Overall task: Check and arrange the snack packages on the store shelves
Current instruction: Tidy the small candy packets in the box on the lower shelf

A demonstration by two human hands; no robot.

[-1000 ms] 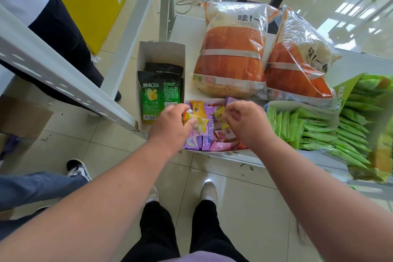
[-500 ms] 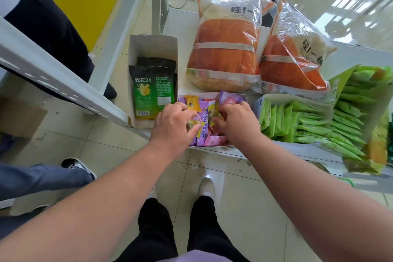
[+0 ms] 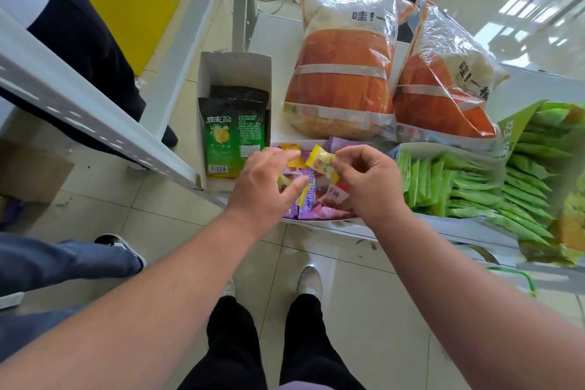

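Note:
A shallow white box (image 3: 317, 220) of several small mixed snack packets, purple, pink, red and yellow, sits at the front edge of the white shelf (image 3: 274, 38). My right hand (image 3: 368, 188) pinches a small yellow packet (image 3: 320, 161) lifted just above the box. My left hand (image 3: 264, 182) hovers over the box's left side with relaxed fingers. Its fingertips touch an orange-yellow packet (image 3: 292, 160) beside the lifted one. Both hands hide much of the box's contents.
An open carton (image 3: 235, 68) of black-and-green pouches (image 3: 232, 133) stands left of the box. Two big orange bags (image 3: 343, 79) lie behind, and green sachets (image 3: 468, 187) fill boxes at right. A slanted metal rail (image 3: 95, 111) crosses at left. People's legs (image 3: 82, 41) stand nearby.
My right hand has come up out of the box with the yellow packet pinched in it. My left hand has uncurled and reached toward that packet.

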